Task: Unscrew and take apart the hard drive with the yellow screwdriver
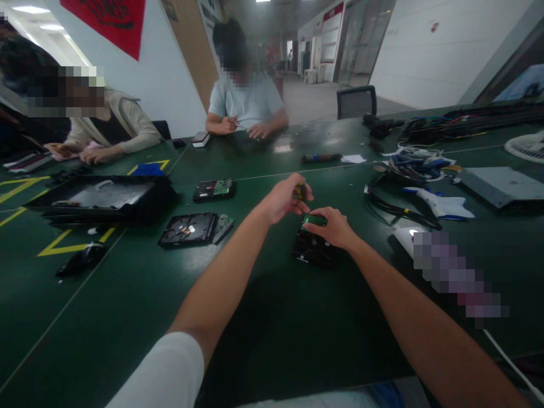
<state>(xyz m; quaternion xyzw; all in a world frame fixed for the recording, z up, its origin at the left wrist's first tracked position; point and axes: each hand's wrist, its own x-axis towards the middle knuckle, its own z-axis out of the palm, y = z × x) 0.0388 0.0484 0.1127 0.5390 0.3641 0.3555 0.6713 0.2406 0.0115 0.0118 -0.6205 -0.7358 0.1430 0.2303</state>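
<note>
Left hand: the left hand [285, 198] has its fingers clamped around a yellow-and-black item [300, 191], mostly hidden by them, just above the far end of the drive.
Right hand: the right hand [331, 228] has thumb and fingers spread over a green circuit board [315, 220]; whether they pinch it or only press on it cannot be told.
Black drive: beneath the right hand, the black drive [312, 252] lies flat on the green table [127, 306], well in from the near edge, the green circuit board at its far end.
Left of the hands: an opened drive [187, 229] with a loose board [223, 228] at its right side; beyond them, nearer the far edge, a second drive [215, 190].
Toward the left edge: a black tray [164, 195] and, nearer the viewer, a black mouse-shaped object [83, 259].
Right of the hands: a black cable [395, 211], blue-and-white gloves [444, 203], a cable bundle [419, 164] and, toward the right edge, a metal box [504, 184].
Far edge: a person in a pale shirt [250, 99] sits there, both hands over the table; another in a beige jacket [136, 124] sits farther left.
</note>
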